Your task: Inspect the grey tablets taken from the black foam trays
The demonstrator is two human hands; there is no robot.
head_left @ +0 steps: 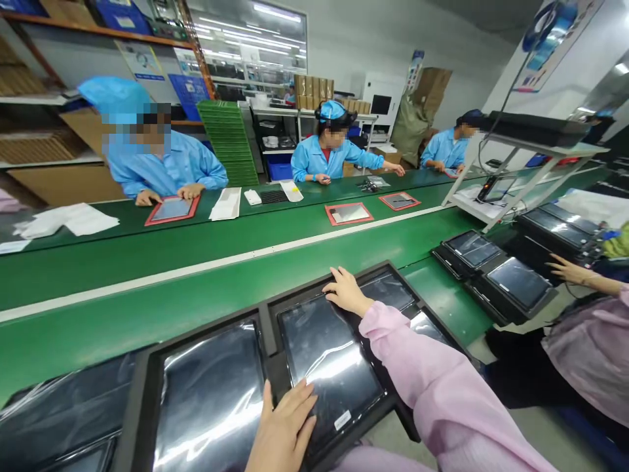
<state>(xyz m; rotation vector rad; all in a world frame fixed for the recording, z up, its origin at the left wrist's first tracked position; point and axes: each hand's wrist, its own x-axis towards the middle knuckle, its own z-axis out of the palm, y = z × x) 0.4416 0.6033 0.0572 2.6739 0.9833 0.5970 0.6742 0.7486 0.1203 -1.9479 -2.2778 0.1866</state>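
Observation:
A black framed display panel (324, 354) with a glossy film lies at the near edge of the green bench. My left hand (282, 429) rests flat on its near left corner, fingers stretched out. My right hand (346, 292), in a pink sleeve, lies on the panel's far edge with fingers spread over the frame. A second, similar panel (211, 393) lies just to the left, touching the first.
A green conveyor belt (196, 262) with a white stripe runs across. Three people in blue coats work on its far side with red-framed panels (171, 210). At the right, a person in pink touches more black panels (496, 272) beside a white rack (531, 170).

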